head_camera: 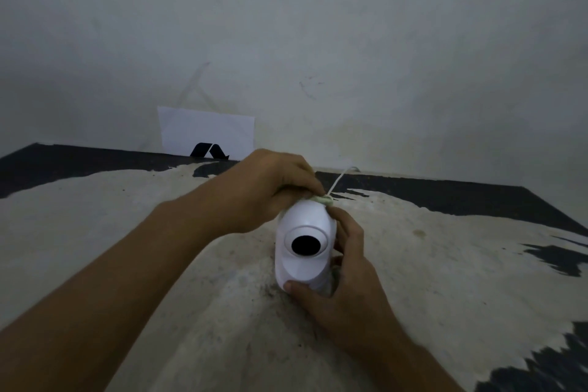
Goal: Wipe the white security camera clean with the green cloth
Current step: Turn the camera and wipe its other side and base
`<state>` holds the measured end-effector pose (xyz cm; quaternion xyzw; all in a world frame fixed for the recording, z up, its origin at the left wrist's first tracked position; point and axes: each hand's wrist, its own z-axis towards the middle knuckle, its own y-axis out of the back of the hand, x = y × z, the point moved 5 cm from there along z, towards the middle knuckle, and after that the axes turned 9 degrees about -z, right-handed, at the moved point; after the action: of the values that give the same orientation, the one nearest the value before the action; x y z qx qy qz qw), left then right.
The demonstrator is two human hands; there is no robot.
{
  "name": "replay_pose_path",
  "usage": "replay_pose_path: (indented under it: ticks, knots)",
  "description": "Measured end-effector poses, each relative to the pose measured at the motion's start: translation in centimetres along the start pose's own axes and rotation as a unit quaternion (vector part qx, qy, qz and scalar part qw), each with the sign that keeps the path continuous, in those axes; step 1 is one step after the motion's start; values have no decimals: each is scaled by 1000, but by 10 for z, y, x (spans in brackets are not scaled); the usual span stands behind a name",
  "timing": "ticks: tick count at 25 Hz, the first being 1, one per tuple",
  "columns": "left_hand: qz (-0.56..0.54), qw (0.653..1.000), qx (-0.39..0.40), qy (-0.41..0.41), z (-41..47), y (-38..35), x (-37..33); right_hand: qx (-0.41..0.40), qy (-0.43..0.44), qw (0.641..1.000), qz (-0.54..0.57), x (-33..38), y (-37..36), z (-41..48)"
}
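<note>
The white security camera (304, 242) is held above the table, its round black lens facing me. My right hand (343, 283) grips its lower right side, thumb on the bottom edge. My left hand (270, 188) is closed over the camera's top, pressing the green cloth (324, 199) against it. Only a small pale green fold of the cloth shows under the fingers. A thin white cable (342, 177) runs from the top of the camera toward the wall.
The table (127, 232) has a cream and black patterned cover. A white sheet of paper with a black mark (206, 134) leans against the grey wall at the back. The table's far edge meets the wall.
</note>
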<state>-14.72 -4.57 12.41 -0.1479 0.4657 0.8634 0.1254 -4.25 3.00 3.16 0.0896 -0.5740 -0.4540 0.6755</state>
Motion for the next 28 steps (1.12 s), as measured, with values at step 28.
replay_pose_path:
  ticks: [28]
  knots:
    - [16,988,-149,31,-89,-35,-5,-41,62,997,33,-16,-4,-1]
